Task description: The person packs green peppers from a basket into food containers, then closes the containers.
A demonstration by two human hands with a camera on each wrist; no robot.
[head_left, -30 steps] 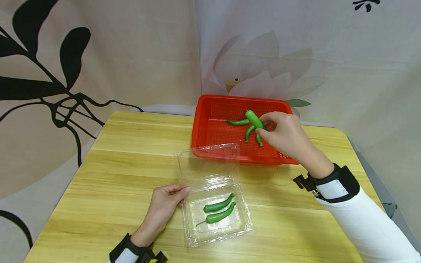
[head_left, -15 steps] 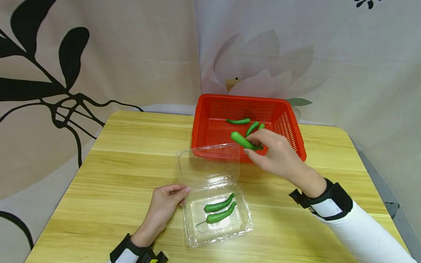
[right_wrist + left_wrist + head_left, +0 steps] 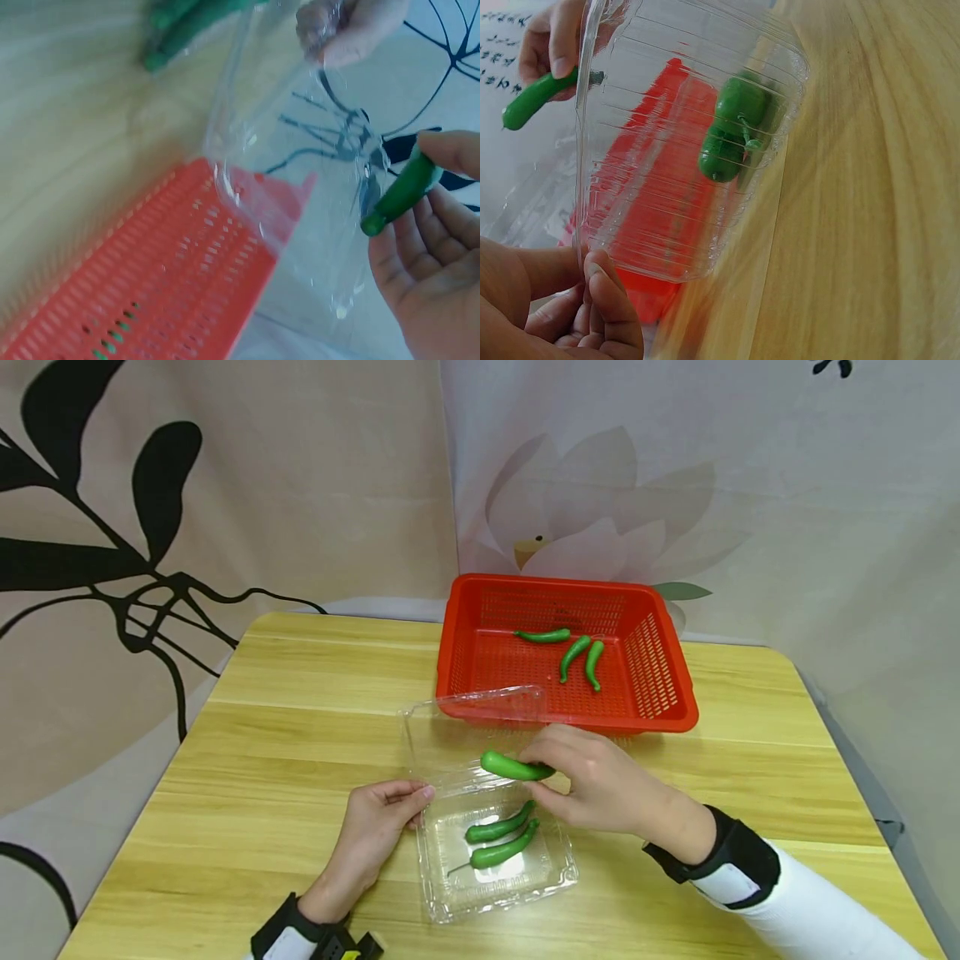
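Note:
My right hand point(image 3: 600, 781) pinches a green chili pepper point(image 3: 513, 767) between thumb and fingers, over the hinge side of a clear plastic clamshell box point(image 3: 498, 893). In the right wrist view the same pepper point(image 3: 405, 191) slants out from the fingertips. With thumb and fingers, my left hand point(image 3: 378, 827) pinches the box's left rim; the left wrist view shows this grip close up. Inside the box lie two green chili peppers, an upper one point(image 3: 498, 827) and a lower one point(image 3: 506, 852) with a thin stem. The transparent lid point(image 3: 472, 727) stands raised at the back.
A red perforated plastic basket point(image 3: 660, 685) stands behind the box, holding three green chili peppers, one point(image 3: 543, 636) apart from the other two. The lid overlaps the basket's front rim in the head view. A printed curtain point(image 3: 337, 485) hangs behind the wooden table point(image 3: 300, 710).
My right hand has carried the pepper out of the red basket, toward me and leftward to the box. The left hand has kept its hold on the box rim.

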